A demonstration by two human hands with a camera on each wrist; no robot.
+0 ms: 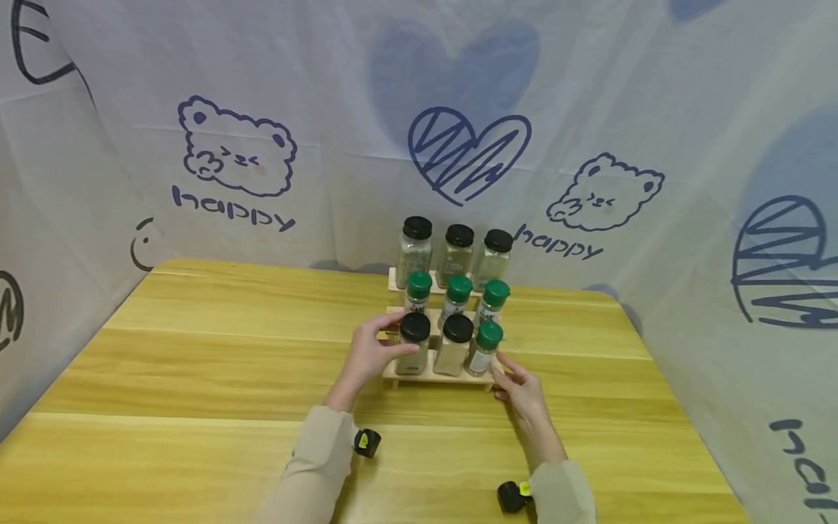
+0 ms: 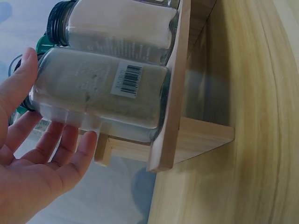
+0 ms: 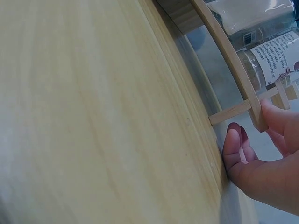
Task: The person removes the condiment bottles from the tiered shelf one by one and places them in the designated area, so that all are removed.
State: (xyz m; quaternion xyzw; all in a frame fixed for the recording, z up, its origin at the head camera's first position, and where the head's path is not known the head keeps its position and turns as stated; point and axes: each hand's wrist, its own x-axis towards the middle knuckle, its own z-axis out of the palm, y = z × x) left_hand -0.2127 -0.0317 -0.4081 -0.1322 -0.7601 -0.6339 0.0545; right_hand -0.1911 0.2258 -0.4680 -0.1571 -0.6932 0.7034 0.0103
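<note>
The background, across the top of the head view, is covered by a pale printed cloth (image 1: 327, 58). The lower half is taken up by a wooden desk (image 1: 196, 364). Right of centre on it, a three-tier wooden rack (image 1: 452, 378) is seen, with nine upright jars held on it, three to a tier. From this, the placing of jars is judged all but complete; with both hands at the front tier, what is left seems to be no more than fine adjustment, though this cannot be confirmed.

At the rack's lower left, the front-left black-lidded jar (image 1: 412, 358) is loosely encircled by the left hand (image 1: 369, 353); how firm this grip is cannot be told. At the lower right, the end of the front shelf is taken between the thumb and curled fingers of the right hand (image 1: 526, 397), a narrow grip with no jar in it.

The back tier is occupied by tall black-lidded jars (image 1: 455, 263), the middle one by smaller green-lidded jars (image 1: 456, 297). In front, two black-lidded jars are followed by a green-lidded one.
</note>
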